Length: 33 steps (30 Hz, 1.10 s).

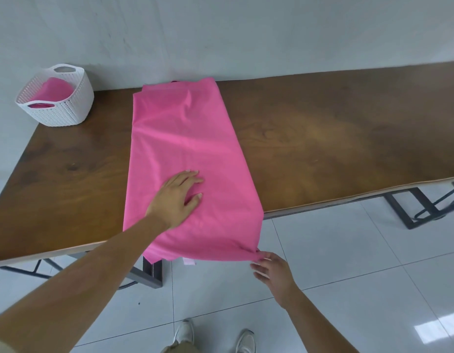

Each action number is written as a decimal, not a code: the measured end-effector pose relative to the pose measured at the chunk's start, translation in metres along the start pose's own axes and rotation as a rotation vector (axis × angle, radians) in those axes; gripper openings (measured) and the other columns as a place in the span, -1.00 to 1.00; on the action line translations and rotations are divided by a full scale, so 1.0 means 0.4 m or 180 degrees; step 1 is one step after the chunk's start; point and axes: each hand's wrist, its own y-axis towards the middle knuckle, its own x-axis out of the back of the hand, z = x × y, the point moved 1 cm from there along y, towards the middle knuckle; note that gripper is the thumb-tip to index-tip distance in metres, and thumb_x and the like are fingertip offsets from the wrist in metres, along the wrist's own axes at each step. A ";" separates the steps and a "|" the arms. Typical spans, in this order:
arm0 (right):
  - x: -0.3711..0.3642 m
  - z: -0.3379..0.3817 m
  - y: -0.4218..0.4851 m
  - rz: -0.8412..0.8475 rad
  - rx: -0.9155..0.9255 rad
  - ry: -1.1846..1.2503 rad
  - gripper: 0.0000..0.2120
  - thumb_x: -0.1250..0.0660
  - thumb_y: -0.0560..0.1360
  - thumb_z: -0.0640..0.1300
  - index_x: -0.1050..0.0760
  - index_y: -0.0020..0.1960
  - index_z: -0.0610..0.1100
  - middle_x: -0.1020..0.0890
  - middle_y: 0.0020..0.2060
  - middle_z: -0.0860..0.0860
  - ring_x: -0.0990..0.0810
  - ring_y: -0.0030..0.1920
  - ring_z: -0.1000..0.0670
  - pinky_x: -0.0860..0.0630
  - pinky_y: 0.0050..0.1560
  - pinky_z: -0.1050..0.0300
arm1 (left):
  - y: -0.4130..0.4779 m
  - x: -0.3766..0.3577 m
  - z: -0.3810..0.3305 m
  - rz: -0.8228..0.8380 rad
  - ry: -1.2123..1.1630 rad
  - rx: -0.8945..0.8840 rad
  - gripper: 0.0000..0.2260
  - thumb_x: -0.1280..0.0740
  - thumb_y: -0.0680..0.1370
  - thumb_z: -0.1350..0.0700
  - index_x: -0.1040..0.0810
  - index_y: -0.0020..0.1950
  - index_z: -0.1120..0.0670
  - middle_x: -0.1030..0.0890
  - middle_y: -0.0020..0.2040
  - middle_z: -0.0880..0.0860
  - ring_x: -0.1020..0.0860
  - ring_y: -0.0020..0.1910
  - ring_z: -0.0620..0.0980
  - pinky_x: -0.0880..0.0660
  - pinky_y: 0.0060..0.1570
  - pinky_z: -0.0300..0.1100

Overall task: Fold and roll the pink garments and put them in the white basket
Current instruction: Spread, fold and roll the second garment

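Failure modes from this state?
1. The pink garment overhangs the near edge of the table, and the right hand pinches only its corner. A pull may skew the fold or drag it off.
2. The left hand presses flat on the near part only, so the far layers could shift.
3. The white basket sits at the table's far left corner and already holds pink fabric. A careless drop might nudge it.

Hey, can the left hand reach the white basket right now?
Probably yes. The left hand rests flat on the pink garment, and only bare table lies between it and the white basket.
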 end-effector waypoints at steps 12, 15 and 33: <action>-0.001 -0.015 0.011 0.0449 -0.0499 0.1957 -0.87 -0.26 0.63 -0.30 -0.57 0.05 -0.31 -0.64 -0.12 -0.16 -0.60 -0.17 -0.02 -0.55 -0.09 0.12 | 0.000 0.000 -0.008 0.0027 0.0087 0.0036 -0.58 -0.13 0.64 -0.14 -0.43 0.46 -0.04 -0.37 0.53 -0.05 -0.27 0.54 -0.03 -0.17 0.54 -0.06; 0.005 -0.051 0.004 0.0591 -0.0876 0.1963 -0.84 -0.29 0.63 -0.25 -0.56 0.14 -0.32 -0.63 -0.14 -0.16 -0.55 -0.27 -0.02 -0.51 -0.30 0.17 | 0.001 -0.001 -0.010 0.0024 0.0083 0.0029 -0.59 -0.15 0.64 -0.13 -0.43 0.45 -0.03 -0.38 0.52 -0.04 -0.28 0.53 -0.02 -0.17 0.54 -0.08; 0.061 -0.111 0.051 0.0467 -0.0828 0.2022 -0.95 -0.30 0.63 -0.26 -0.50 0.07 -0.23 -0.63 -0.07 -0.14 -0.57 -0.10 -0.05 -0.57 0.01 0.08 | 0.002 0.005 -0.015 0.0105 0.0071 0.0098 -0.58 -0.12 0.65 -0.17 -0.39 0.45 -0.04 -0.36 0.52 -0.04 -0.28 0.53 0.00 -0.22 0.53 0.03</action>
